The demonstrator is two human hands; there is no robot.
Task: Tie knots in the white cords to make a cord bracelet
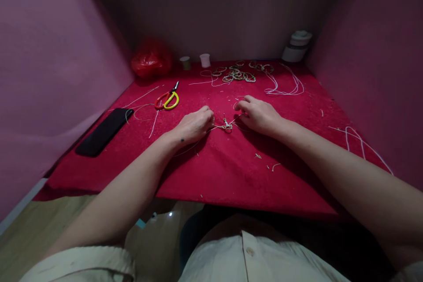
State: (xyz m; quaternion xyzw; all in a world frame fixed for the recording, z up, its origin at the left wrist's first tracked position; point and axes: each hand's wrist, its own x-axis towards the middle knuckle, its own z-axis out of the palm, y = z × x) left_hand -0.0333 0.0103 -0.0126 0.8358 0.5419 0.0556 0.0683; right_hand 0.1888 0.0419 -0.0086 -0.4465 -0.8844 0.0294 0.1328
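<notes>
Between my hands, just above the red cloth, is a small knotted cord piece (pixel 227 126) in pale and greenish strands. My left hand (pixel 198 122) is closed at its left side, with cord running from the fingers to the knot. My right hand (pixel 257 113) pinches a thin pale cord that stretches from the knot's right side. Fine loose ends trail below the left hand and around the right fingertips. How each finger grips the cord is partly hidden.
Scissors (pixel 171 100) and a black phone (pixel 105 132) lie left. Behind are a red plastic bag (pixel 152 59), two spools (pixel 205 60), finished-looking braided loops (pixel 238 75) and a white-lidded container (pixel 296 46). Loose white cords (pixel 355 134) lie right; clippings dot the cloth (pixel 211 176). Pink walls flank both sides.
</notes>
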